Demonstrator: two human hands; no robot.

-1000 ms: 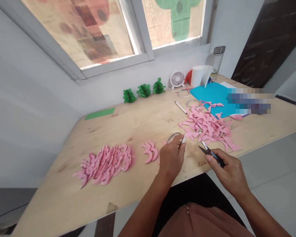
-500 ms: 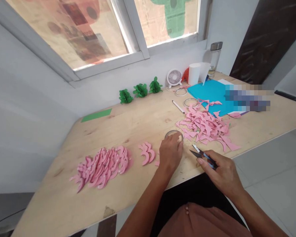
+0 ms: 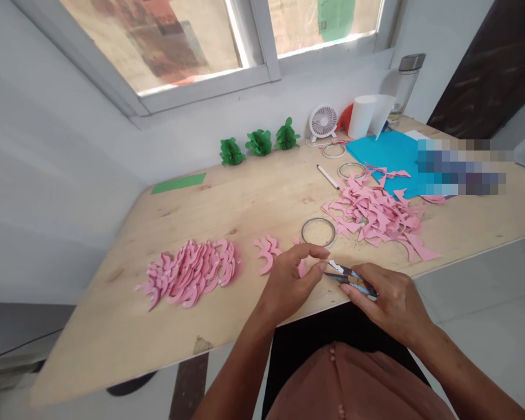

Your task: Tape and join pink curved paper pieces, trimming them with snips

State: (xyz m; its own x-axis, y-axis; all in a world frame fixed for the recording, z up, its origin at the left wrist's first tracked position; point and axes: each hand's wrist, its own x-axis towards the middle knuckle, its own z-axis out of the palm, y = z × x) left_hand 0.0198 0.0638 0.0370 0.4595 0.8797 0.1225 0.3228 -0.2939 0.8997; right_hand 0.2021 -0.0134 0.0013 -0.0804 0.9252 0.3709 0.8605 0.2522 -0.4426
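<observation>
My right hand is closed round a pair of thread snips with dark blades, blue on the handle. Small white bits cling to the upper blade. At the blade tips is my left hand, its thumb and forefinger bent with a small gap between them. Nothing clear shows in its grip. A roll of tape lies flat just beyond its fingers. Pink paper pieces are partly hidden behind this hand. Left of it, a few curved pink cutouts lie together.
A heap of curved pink cutouts lies at left, pink scraps at right. Behind are green paper clusters, a small fan, a pen, more tape rolls, blue sheets and a glass bottle.
My left hand has left the tape roll and come to the snips' tips. The snips have shifted slightly left, still in my right hand. The camera view has tilted down.
</observation>
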